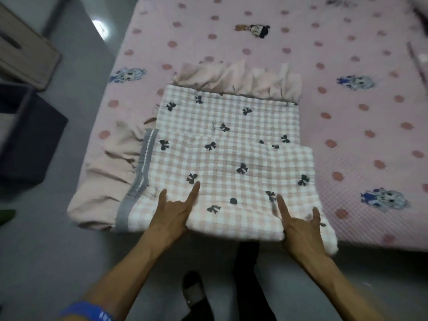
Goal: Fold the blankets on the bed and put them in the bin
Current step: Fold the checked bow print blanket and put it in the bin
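A folded blanket [227, 154], pink-and-white check with black bows, a grey band and pink frills, lies at the near edge of the bed [347, 107]. My left hand [172, 212] grips the blanket's near edge towards its left side. Two of that hand's digits lie straight on top and the rest are curled at the fold. My right hand [298, 225] grips the same edge near the right corner in the same way. A dark fabric bin [30, 135] stands on the floor to the left of the bed.
The bed carries a pink sheet with dots and cartoon figures. A light wooden cabinet [25, 49] stands at the far left beyond the bin. Grey floor [69, 262] lies between the bin and the bed. My feet [194, 295] are below the bed's edge.
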The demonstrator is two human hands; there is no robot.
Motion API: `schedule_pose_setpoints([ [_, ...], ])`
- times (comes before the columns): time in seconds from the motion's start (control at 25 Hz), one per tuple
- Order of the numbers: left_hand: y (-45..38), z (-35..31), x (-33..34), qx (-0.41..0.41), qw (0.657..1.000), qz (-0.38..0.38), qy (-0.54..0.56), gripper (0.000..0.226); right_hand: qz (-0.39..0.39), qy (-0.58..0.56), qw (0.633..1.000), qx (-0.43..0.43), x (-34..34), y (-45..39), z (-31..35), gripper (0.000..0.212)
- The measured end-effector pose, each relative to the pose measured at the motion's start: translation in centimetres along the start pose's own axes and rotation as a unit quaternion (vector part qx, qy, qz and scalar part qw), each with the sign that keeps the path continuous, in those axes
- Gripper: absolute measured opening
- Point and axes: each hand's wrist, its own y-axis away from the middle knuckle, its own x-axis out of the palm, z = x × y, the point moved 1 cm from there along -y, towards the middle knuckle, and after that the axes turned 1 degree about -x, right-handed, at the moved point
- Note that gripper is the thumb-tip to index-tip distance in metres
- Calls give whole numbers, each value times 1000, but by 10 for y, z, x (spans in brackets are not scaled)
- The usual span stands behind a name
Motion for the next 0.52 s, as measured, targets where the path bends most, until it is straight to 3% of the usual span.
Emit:
schedule_pose_setpoints([
  [0.24,130,-29,3,-21,992,126,24,103,115,-52,992,-6,5,117,-13,101],
  [0.36,124,-32,-58,-6,992,125,24,99,125,-62,990,-28,-44,111,-26,101],
  [0.52,68,-18,-143,-12,996,89,27,91,78,-132,988,-18,-136,54,-41,102],
])
